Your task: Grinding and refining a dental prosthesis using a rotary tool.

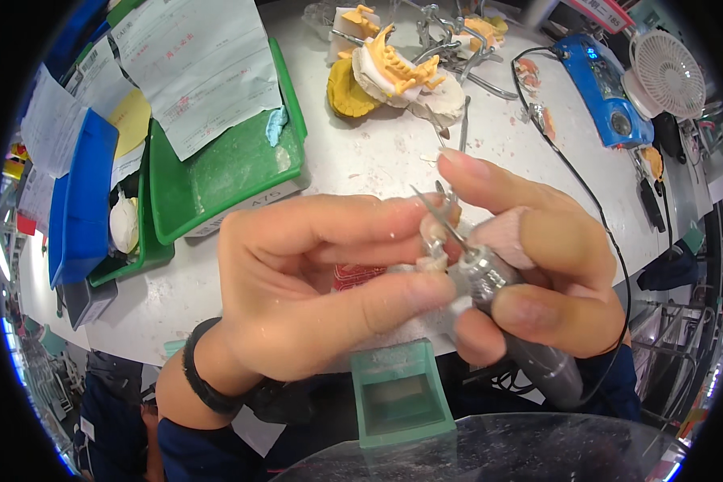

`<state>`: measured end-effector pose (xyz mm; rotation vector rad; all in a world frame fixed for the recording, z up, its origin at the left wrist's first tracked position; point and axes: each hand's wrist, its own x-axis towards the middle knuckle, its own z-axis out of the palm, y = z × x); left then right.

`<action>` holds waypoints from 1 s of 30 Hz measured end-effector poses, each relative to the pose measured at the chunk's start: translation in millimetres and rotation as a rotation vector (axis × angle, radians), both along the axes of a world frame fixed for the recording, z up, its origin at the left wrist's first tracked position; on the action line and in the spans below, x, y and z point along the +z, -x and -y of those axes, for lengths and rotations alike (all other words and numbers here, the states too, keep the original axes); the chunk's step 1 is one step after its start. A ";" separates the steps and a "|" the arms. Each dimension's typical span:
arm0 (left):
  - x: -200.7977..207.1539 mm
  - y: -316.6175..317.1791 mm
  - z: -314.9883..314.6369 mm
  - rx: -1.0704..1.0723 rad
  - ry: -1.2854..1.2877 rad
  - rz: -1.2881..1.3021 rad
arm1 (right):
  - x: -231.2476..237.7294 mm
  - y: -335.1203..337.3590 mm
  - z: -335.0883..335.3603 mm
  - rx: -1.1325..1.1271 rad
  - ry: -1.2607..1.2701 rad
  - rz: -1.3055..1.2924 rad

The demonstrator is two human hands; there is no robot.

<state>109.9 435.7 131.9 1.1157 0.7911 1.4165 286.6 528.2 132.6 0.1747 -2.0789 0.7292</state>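
Observation:
Between the thumb and fingers of my left hand (297,281) is a small dental piece (432,251) with shiny metal and tooth-coloured parts. Fingertips cover much of it, so its full shape is hidden. My right hand (566,265) is closed around a grey rotary handpiece (548,371), its metal collar pointing up and left. A thin pointed tip reaches from the collar to right beside the dental piece; whether they touch I cannot tell. One right finger wears a pinkish wrap (502,237). The right thumb and another finger press on the collar.
Green tray (217,197) with papers and a blue bin (80,201) stand left. Behind my hands are a yellow-orange dental model (398,64) and metal articulators (450,32). A blue control box (602,88), white fan (667,64) and black cable (574,173) lie right; a teal drawer (402,438) sits in front.

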 end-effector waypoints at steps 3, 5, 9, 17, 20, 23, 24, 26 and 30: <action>-8.7 2.8 -1.2 -0.009 -0.102 -0.041 | 0.6 -3.0 4.8 0.001 0.043 0.035; -1.5 1.6 1.2 0.012 -0.044 -0.029 | 1.7 -4.5 11.4 -0.033 0.132 0.019; -8.5 -3.6 -11.2 0.071 -0.175 -0.040 | 4.3 -4.8 10.9 0.037 0.293 0.080; 3.6 9.6 -6.9 0.223 -0.393 -0.618 | -14.1 7.4 19.5 0.018 0.373 -0.190; -0.3 9.1 -8.7 0.291 -0.484 -0.796 | -14.0 5.2 23.1 0.020 0.399 -0.144; 9.1 2.3 -8.4 0.363 -0.534 -0.854 | -5.7 0.7 24.5 -0.019 0.346 -0.131; 9.4 3.3 -6.8 0.399 -0.520 -0.940 | -7.6 2.7 23.8 -0.020 0.337 -0.129; 4.5 8.2 -7.4 0.470 -0.578 -0.998 | -11.1 6.6 22.0 -0.024 0.318 -0.125; 3.8 8.8 -12.8 0.582 -0.751 -1.115 | -5.0 2.6 20.3 -0.090 0.249 -0.108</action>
